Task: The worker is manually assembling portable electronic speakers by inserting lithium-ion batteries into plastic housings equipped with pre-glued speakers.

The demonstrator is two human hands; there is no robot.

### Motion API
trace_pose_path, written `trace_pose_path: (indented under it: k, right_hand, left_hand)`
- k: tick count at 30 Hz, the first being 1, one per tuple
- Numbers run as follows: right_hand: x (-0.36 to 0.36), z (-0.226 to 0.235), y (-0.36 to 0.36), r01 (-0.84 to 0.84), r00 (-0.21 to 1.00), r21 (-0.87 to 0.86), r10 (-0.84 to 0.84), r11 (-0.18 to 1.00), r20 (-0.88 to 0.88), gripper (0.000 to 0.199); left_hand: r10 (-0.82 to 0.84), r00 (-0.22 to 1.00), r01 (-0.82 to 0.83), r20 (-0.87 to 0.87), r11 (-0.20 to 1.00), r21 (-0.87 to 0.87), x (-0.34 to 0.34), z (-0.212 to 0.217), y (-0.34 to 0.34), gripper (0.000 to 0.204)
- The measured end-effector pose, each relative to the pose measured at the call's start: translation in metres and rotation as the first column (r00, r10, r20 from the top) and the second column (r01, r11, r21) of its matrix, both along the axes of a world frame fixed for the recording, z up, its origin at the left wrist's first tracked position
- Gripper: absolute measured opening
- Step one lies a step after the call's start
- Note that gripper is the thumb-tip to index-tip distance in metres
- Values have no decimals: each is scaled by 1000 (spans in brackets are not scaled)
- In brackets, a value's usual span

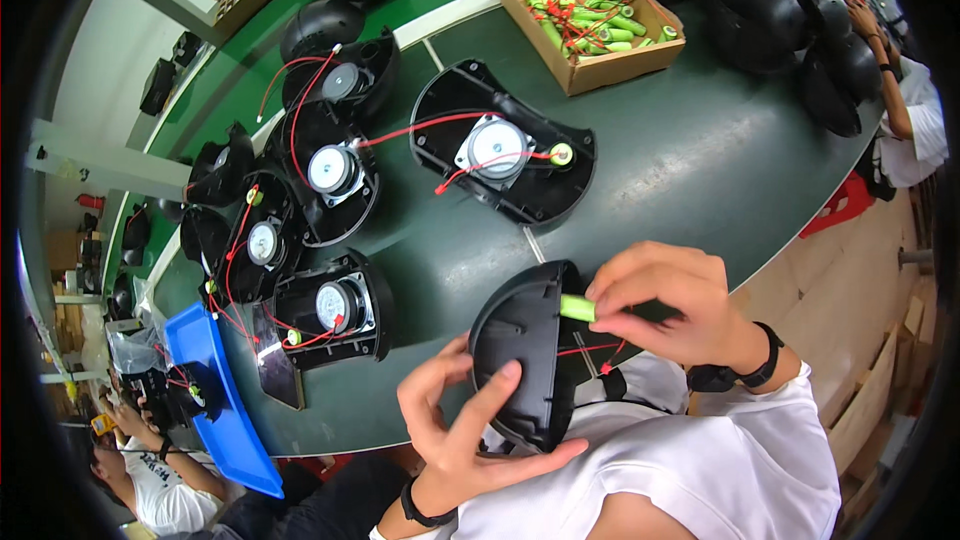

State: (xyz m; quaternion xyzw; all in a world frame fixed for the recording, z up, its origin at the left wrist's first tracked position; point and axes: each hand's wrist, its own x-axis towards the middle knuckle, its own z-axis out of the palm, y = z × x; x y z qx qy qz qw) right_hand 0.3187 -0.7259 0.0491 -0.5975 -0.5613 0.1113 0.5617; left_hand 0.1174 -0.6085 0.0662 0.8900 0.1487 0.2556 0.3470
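Right hand [665, 305] closed in a pinch, the person grips a green cell [577, 308] between thumb and fingertips, right at the straight edge of a curved black shell [520, 365]; whether the cell's far end touches it, I can't tell from here. The left hand [460, 415] is gripping that shell from its lower left, one fingertip pressed on the inner face. Below the right hand hangs a red wire [590, 350].

Beyond the shell, on the green tabletop [690, 155], I see a black housing [430, 130] with a round silver speaker [497, 148] inside. Past it stands a cardboard box [628, 70] full of more green cells. More housings crowd the left side, next to a dark phone [278, 360] and a blue tray [238, 430]. At the far right, another person [915, 115] has a hand near stacked black shells [770, 25].
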Motion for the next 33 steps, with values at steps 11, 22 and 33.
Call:
trace_pose_path:
  k: [11,22,33]
  right_hand:
    - [-19,-2,12,147,983,82,-154,986,98,21]
    - [-17,-3,16,-192,863,-420,-51,887,-503,22]
    - [1,-3,20,-439,870,-438,250,785,-424,22]
  left_hand:
    - [-82,981,75,177,996,44,-3,-18,27,72]
    - [-213,942,281,260,923,-262,26,-21,26,81]
    - [-255,923,332,288,906,-261,27,-25,26,78]
